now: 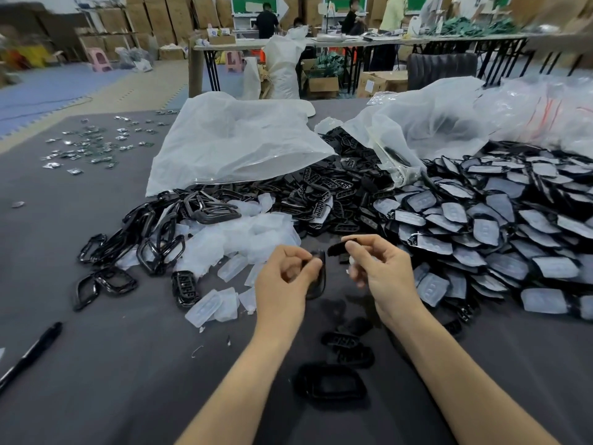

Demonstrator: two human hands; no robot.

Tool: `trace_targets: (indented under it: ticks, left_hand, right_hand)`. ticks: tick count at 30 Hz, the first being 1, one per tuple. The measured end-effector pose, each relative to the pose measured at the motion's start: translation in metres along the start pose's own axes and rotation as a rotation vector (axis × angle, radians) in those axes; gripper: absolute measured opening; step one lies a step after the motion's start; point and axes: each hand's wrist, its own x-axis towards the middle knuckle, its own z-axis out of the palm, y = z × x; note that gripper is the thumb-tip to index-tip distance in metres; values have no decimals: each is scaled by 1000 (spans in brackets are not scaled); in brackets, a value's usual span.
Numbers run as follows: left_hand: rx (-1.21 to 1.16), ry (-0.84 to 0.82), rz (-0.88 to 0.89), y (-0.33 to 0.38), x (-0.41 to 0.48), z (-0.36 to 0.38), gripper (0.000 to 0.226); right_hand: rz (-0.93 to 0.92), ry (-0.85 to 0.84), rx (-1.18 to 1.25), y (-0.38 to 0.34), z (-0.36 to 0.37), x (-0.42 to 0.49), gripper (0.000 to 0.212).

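Between the forearms a black frame (330, 385) lies flat on the grey cloth (128, 364), with a button plate (348, 346) just beyond it. Left of the arms the cloth is bare out to a pen (32, 351), and this is the widest open room. On the right a pile of covered pieces (497, 239) crowds close to the right wrist.

The left hand (285, 274) pinches a shell (316, 277) between thumb and curled fingers, held above the middle of the cloth. The shell is dark, glossy and rounded. Its long axis runs near to far, with the top end pointing away from the person. The right hand (378, 268) pinches a short black strip (341, 247) at its fingertips, just right of the shell's top, with a small gap between the two. The strip is curved and lies left to right, its left end dipping toward the shell. A white bit (352, 261) sits under the right fingers.

Beyond the hands lie clear pads (244, 239), loose frames (144, 232) to their left and a heap of plates (337, 187). Two bags (237, 139) slump behind these. Small metal bits (93, 146) are scattered near the table's far left edge
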Motion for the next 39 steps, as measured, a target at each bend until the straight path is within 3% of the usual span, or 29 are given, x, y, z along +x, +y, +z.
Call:
trace_targets:
  ticks: [4,9,20,30,39]
  left_hand:
    - [-132,-98,10,3,7,-5,14]
    - [-123,-161,21,5,4,-2,12]
    - [-146,-141,-23,3,9,-4,13]
    - [-213,-164,-78,5,9,-3,17]
    - [-247,-190,-108,6,9,-3,15]
  right_hand:
    - [-31,-66,72,-8,-1,1,14]
    - [-13,-123,81,-7,2,0,13]
    - [10,-184,-13,-7,1,-1,10]
    - [291,-308,131,-7,2,0,10]
    - [387,-289,165,-10,2,-2,9]
